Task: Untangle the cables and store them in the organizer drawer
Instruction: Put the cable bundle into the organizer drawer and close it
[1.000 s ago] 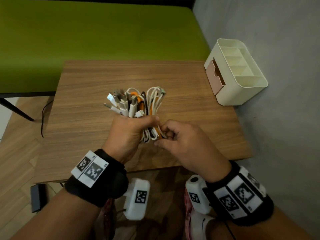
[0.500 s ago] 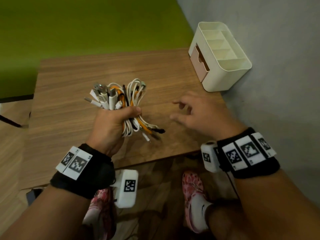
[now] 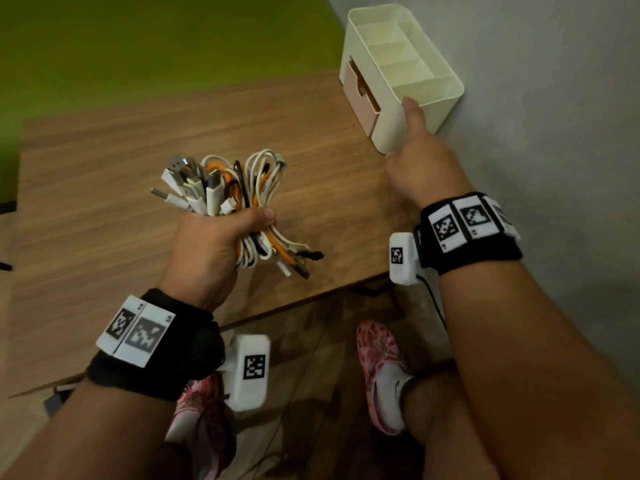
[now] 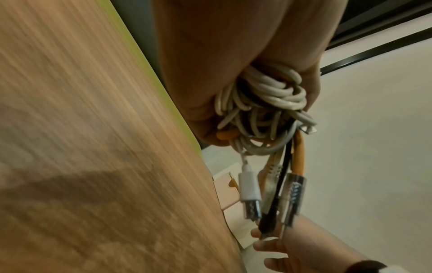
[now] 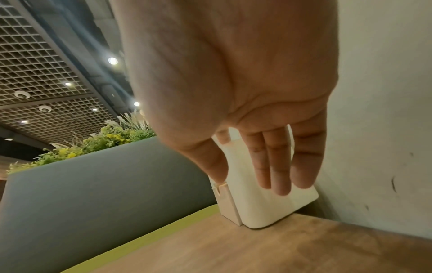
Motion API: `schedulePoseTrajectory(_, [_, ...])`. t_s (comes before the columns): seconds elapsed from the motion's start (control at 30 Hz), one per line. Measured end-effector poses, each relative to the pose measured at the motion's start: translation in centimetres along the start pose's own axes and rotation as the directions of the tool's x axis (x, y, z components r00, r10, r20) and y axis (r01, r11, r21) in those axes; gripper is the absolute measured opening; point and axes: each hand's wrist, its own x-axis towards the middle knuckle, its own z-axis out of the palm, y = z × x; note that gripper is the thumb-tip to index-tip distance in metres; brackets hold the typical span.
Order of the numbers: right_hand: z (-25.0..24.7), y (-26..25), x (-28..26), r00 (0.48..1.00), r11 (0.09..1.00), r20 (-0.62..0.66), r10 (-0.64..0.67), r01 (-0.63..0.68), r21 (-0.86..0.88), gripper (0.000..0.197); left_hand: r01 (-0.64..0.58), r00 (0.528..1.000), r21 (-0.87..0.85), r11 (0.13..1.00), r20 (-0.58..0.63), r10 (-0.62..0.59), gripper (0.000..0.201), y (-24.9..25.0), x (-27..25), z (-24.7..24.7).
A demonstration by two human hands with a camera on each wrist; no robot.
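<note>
Both hands are working: the left hand (image 3: 211, 247) is gripping the cable bundle (image 3: 228, 188) above the table (image 3: 104, 168), plugs pointing up and away. The right hand (image 3: 420, 157), fingers straight and together, is touching the organizer (image 3: 408, 81); steadying it before pulling its drawer (image 3: 358, 95) seems wise.

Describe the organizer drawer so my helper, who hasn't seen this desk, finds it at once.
On the wooden table's far right corner, by the grey wall, stands a cream organizer. The drawer is its pink front panel with a notch, unlike the cream compartments open on top.
</note>
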Motion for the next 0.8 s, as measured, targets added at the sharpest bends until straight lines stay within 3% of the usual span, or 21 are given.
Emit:
schedulePoseTrajectory(0.17, [0.8, 0.0, 0.7, 0.985, 0.999, -0.167, -0.050, 0.048, -0.015, 0.039, -0.025, 1.000, -0.010, 1.000, 0.014, 0.025, 0.023, -0.2, -0.1, 0.1])
schedulePoseTrajectory(0.3, [1.1, -0.3, 0.3, 0.963, 0.996, -0.256, -0.085, 0.084, -0.015, 0.027, -0.010, 1.000, -0.011, 1.000, 0.023, 0.010, 0.027, -0.2, 0.1, 0.0])
schedulePoseTrajectory(0.47, [0.7, -0.8, -0.3, 0.976, 0.990, -0.169, -0.139, 0.142, 0.003, 0.038, -0.039, 0.999, -0.009, 0.999, 0.037, 0.040, 0.023, 0.3, -0.2, 0.1])
schedulePoseTrajectory(0.63, [0.3, -1.2, -1.0, 0.958, 0.960, 0.054, -0.281, 0.281, 0.009, 0.036, -0.087, 0.994, -0.019, 0.996, 0.066, 0.088, 0.025, 1.3, -0.6, -0.5])
schedulePoseTrajectory(0.7, [0.2, -1.1, -1.4, 0.943, 0.945, 0.071, -0.325, 0.323, 0.040, 0.032, -0.098, 0.993, -0.022, 0.995, 0.064, 0.099, 0.027, 1.7, -0.7, -1.0])
schedulePoseTrajectory(0.8, [0.1, -1.0, -1.9, 0.925, 0.918, -0.008, -0.379, 0.377, 0.120, 0.029, -0.099, 0.994, -0.007, 0.995, 0.053, 0.099, 0.029, 2.1, -0.8, -1.8])
